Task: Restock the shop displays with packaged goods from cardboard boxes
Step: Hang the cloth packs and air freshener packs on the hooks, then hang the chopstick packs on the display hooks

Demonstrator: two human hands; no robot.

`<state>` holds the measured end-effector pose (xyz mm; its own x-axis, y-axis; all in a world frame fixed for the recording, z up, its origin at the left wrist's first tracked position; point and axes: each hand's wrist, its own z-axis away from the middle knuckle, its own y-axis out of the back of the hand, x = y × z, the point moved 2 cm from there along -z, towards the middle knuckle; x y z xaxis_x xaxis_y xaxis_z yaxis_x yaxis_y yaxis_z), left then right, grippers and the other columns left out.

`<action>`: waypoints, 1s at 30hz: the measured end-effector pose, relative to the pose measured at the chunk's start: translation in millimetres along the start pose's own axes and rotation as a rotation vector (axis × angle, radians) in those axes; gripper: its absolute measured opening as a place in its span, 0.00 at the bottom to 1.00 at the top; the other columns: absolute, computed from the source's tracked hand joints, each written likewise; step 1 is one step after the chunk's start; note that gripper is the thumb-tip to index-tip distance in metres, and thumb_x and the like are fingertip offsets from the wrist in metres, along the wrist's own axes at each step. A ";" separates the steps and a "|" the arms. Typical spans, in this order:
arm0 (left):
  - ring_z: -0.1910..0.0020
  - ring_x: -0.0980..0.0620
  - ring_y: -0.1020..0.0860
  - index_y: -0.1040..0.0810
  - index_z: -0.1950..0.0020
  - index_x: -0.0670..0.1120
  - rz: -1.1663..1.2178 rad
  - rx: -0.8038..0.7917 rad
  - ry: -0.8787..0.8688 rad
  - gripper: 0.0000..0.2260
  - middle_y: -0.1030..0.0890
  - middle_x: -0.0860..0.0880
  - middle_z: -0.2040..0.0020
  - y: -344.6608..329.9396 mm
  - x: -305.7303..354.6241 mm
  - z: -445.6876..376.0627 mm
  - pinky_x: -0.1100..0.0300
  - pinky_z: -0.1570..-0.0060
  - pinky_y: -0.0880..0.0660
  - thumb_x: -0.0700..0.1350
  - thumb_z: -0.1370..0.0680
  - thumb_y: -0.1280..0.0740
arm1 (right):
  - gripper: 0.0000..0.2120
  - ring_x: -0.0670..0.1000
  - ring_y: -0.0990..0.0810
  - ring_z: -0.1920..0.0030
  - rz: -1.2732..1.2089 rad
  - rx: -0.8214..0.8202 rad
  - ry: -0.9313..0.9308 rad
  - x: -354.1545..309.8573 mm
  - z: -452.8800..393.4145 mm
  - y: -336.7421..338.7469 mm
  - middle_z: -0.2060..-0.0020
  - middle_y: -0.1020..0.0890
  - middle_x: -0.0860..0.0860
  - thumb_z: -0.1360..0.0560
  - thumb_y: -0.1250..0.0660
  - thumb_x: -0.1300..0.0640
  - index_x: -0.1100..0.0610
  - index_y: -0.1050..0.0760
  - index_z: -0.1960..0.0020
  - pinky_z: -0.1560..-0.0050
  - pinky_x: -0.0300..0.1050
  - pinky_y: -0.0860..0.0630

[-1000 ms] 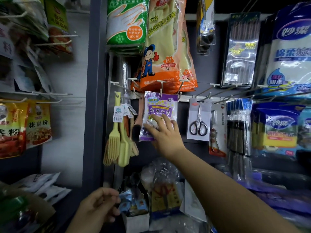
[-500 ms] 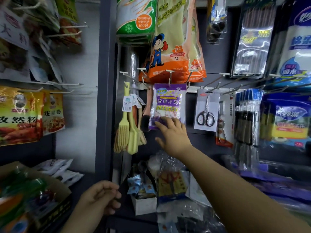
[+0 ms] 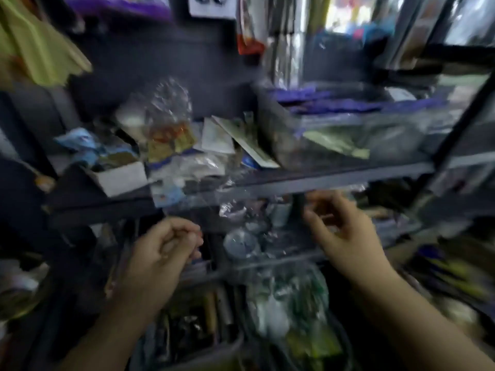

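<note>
The view is blurred by motion and points down at the lower shelves. My left hand (image 3: 163, 250) hangs in front of the shelf with its fingers loosely curled and nothing in it. My right hand (image 3: 340, 228) is just below the grey shelf edge (image 3: 321, 180), fingers loosely curled, holding nothing. The purple packet (image 3: 120, 6) hangs on its peg at the top edge, well above both hands. Between my hands lie clear plastic bags (image 3: 241, 236) of small goods.
A small white box (image 3: 120, 178) of blue packets sits on the shelf at left. A clear bag (image 3: 168, 124) with orange and yellow contents stands beside it. Yellow-green brushes (image 3: 34, 49) hang top left. A bag with green items (image 3: 294, 303) lies below.
My right hand has let go of the purple packet and dropped to the shelf edge. The camera has tilted sharply down. My left hand has risen slightly.
</note>
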<state>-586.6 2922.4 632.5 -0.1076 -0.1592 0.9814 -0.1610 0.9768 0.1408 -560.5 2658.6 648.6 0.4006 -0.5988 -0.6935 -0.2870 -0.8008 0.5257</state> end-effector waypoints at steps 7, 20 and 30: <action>0.70 0.51 0.24 0.25 0.56 0.43 -0.059 -0.255 0.410 0.07 0.23 0.40 0.62 -111.8 -115.4 43.9 0.61 0.72 0.28 0.35 0.20 0.40 | 0.07 0.45 0.20 0.55 0.107 0.028 -0.804 149.2 157.9 70.2 0.57 0.19 0.45 0.23 0.33 0.54 0.50 0.24 0.46 0.54 0.39 0.22; 0.65 0.50 0.23 0.24 0.55 0.47 -0.173 -0.436 0.546 0.08 0.20 0.45 0.58 -362.7 -152.1 73.9 0.58 0.62 0.27 0.37 0.20 0.39 | 0.12 0.49 0.20 0.53 0.163 0.090 -1.166 343.3 233.6 215.8 0.55 0.18 0.49 0.25 0.31 0.52 0.53 0.24 0.43 0.51 0.47 0.24; 0.59 0.54 0.20 0.24 0.51 0.50 -0.222 -0.460 0.647 0.04 0.21 0.49 0.54 -589.3 -157.4 89.4 0.61 0.62 0.27 0.43 0.20 0.38 | 0.14 0.42 0.22 0.56 0.054 -0.323 -1.161 497.5 205.3 280.5 0.57 0.21 0.44 0.26 0.30 0.54 0.52 0.27 0.42 0.59 0.36 0.25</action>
<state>-562.4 2359.0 383.3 0.4884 -0.3789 0.7861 0.3213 0.9156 0.2416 -620.3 2133.7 349.9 -0.6742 -0.4173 -0.6093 0.0179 -0.8341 0.5514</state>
